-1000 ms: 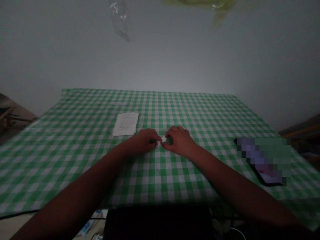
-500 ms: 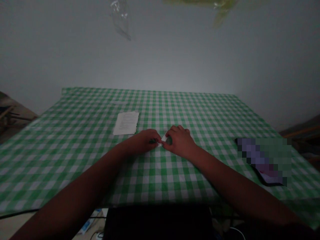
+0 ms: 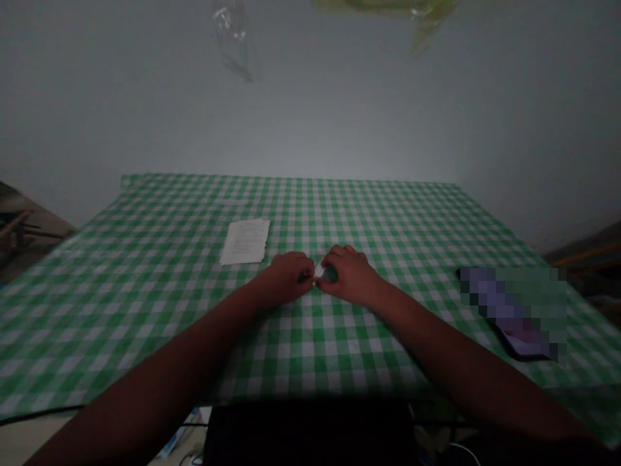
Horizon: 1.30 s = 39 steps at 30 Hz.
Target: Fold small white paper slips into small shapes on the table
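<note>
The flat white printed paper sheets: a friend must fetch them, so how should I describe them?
Find the big green-and-white checked tablecloth. Left of its middle, beyond the person's bare left hand, lies a white stack of printed paper. Its jagged right edge and larger size set it apart from the small white piece pinched by the bare right hand.

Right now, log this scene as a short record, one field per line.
Left hand: the left hand is curled at the small white piece; pinch unclear
Right hand: the right hand holds that piece between thumb and fingers
Beyond left hand: printed paper, lying flat
Right side: dark-edged phone-like device, partly pixelated
Surface: green-and-white checked tablecloth
Wall: clear plastic, upper left
Light: dim
</note>
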{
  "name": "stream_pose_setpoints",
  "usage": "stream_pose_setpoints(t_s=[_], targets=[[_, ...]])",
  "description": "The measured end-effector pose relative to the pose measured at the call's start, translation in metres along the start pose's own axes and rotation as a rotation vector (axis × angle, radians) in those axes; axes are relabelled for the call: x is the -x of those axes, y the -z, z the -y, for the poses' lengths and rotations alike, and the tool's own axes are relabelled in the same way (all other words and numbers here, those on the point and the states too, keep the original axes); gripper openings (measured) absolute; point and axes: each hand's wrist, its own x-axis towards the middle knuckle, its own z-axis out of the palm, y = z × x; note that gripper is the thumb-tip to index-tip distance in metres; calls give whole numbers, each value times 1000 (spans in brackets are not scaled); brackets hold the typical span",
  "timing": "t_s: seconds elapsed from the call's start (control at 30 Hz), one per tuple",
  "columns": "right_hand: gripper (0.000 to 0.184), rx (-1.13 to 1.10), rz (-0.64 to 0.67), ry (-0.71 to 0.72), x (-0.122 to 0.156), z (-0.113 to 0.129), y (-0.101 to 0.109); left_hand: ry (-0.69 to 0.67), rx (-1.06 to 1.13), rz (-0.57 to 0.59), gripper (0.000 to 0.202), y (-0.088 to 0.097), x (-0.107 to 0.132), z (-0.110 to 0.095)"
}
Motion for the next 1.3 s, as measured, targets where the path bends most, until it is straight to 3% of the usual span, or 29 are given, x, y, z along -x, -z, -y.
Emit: stream_pose_setpoints(t_s=[0.17,0.4,0.57,0.77,0.87,1.03,1.3], targets=[[27,47,18,26,1,1,2,124,-109,11,10,0,-1,-14],[22,128,35,27,3,8,5,166,-143,26,17,-3,-3,-20],[19,161,35,23,4,10,6,185,-117,-44,11,-9,-4,-20],[20,185,32,26,4,13,6,202,-83,-32,5,-9,-4,-19],[21,176,32,22,4,12,6,130,-53,-8,7,-3,-1,-13],[24,131,26,13,4,8,6,-189,89,38,13,10,4,5],[23,76,-16,-22,-1,0,-1,-305,151,52,9,7,2,9]])
